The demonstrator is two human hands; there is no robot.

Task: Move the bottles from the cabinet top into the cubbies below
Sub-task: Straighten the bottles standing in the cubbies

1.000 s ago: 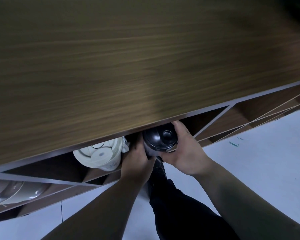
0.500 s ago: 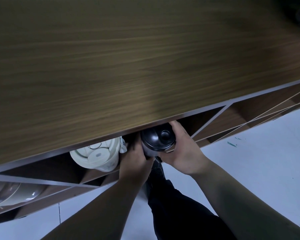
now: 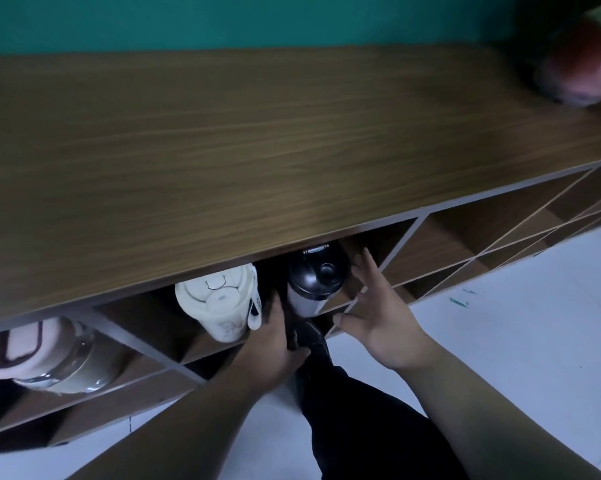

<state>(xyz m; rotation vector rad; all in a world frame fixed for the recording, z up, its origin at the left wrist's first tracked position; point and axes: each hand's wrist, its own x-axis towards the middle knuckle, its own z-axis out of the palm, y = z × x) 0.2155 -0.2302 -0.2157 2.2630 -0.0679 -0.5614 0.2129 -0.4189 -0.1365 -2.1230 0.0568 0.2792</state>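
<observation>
Between spread right-hand fingers (image 3: 368,268) and loose left hand (image 3: 275,337), black-lidded bottle (image 3: 314,278), ungripped, inside its cubby (image 3: 392,233).

A blurred reddish object (image 3: 581,69) at the cabinet top's (image 3: 257,143) right end defies identification.

Wood-grain cabinet top (image 3: 257,140), bare across most of its width; blurred reddish object (image 3: 579,71) at far right corner. Cubbies (image 3: 441,244) below: black-lidded bottle (image 3: 314,275) and cream bottle (image 3: 219,303) share one cubby, side by side. Clear bottle with pink-and-brown cap (image 3: 39,355) in cubby further left. Cubbies to the right look empty.
</observation>
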